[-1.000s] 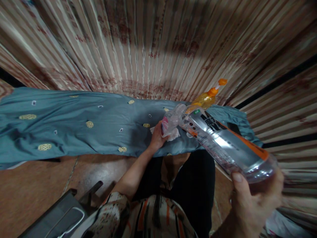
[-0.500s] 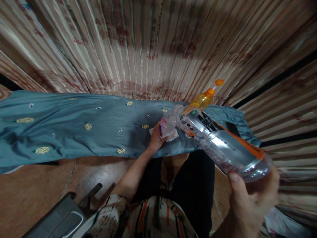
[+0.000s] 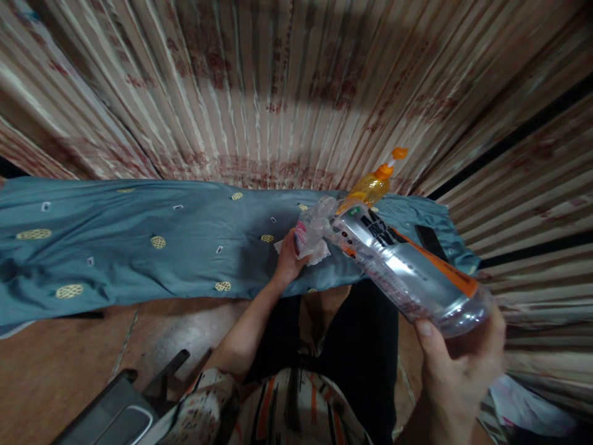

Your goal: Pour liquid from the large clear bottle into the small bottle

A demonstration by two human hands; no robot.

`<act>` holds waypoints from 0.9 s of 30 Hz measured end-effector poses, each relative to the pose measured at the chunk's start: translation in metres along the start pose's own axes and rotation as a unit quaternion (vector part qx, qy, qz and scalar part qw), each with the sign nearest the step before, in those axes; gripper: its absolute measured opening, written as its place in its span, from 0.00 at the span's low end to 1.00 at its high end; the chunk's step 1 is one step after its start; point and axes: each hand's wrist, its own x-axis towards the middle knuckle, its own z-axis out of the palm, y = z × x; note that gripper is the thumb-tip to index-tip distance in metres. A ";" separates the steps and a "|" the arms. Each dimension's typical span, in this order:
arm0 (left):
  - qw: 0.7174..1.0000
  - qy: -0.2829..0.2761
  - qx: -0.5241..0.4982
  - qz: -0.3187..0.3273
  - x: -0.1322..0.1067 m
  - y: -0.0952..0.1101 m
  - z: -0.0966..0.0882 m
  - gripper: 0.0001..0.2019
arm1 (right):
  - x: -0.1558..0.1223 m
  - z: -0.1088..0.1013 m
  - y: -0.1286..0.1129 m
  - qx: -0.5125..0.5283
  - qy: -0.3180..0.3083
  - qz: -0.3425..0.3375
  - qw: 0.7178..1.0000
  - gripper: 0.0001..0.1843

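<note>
Left hand [image 3: 288, 261]: Closed firmly around a wad of crumpled clear plastic [image 3: 314, 227] with a pink label, at the middle of the cloth. A white tissue [image 3: 319, 253] showed on both sides of the hand, bunched in the same grip.

Right hand [image 3: 458, 377]: Closed around the bottom end of a large clear plastic bottle [image 3: 407, 272], with the thumb on top, raised at near right.

Bottle position: Tilted, its upper end pointing far and left and touching the plastic wad. Whether the two were joined could not be determined. The label was silver with an orange stripe and black lettering.

Adjacent item: A yellow plastic bottle [image 3: 364, 193] with an orange spout cap sat tilted just beyond the large bottle.

Surface: A teal cloth [image 3: 139, 247] with yellow oval patches ran from left to right. A black rectangular item [image 3: 430, 242] lay on its right end.

Surroundings: A pleated beige curtain [image 3: 231, 80] with red print ran along the far side. A brown floor [image 3: 60, 364] lay near left, with a dark grey object [image 3: 111, 411] at its near edge. A white plastic bag [image 3: 528, 405] lay near right.
</note>
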 end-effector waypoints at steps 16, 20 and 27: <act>1.000 -0.005 -0.009 -0.008 0.000 0.005 -0.002 0.48 | -0.001 0.000 0.001 -0.017 -0.001 0.003 1.000 0.60; 1.000 -0.003 -0.001 0.000 0.000 0.004 -0.002 0.48 | -0.001 -0.001 0.002 -0.020 -0.001 0.010 1.000 0.61; 1.000 -0.003 0.009 0.008 -0.001 0.001 -0.001 0.49 | 0.000 -0.001 -0.001 -0.025 0.000 -0.005 1.000 0.57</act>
